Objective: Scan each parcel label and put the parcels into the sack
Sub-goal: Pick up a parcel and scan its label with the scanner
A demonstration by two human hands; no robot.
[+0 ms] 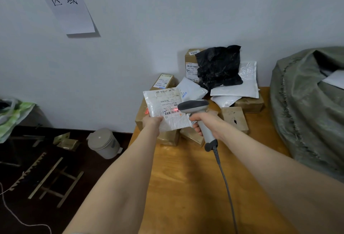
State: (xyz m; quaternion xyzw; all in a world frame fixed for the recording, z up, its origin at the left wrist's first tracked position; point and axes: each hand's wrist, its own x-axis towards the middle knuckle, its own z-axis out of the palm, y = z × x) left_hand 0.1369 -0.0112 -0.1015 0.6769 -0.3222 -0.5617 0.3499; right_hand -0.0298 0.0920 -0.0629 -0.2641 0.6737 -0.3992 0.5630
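My left hand (pixel 152 122) pinches the lower left corner of a white padded parcel (pixel 163 107), holding it up over the table with its label facing me. My right hand (pixel 206 122) grips the handle of a grey barcode scanner (pixel 193 106), whose head points at the parcel. A red scan line glows on the label's barcode (pixel 172 112). The grey-green woven sack (pixel 307 107) slumps at the right with its mouth open at the top; something white shows inside.
More parcels are piled against the wall: brown cardboard boxes (pixel 235 117), white mailers (pixel 234 90) and a black plastic bag (pixel 218 66). The wooden table (pixel 186 178) runs toward me, the scanner cable (pixel 225 181) trailing across it. A bin (pixel 103 142) and wooden scraps lie on the floor at left.
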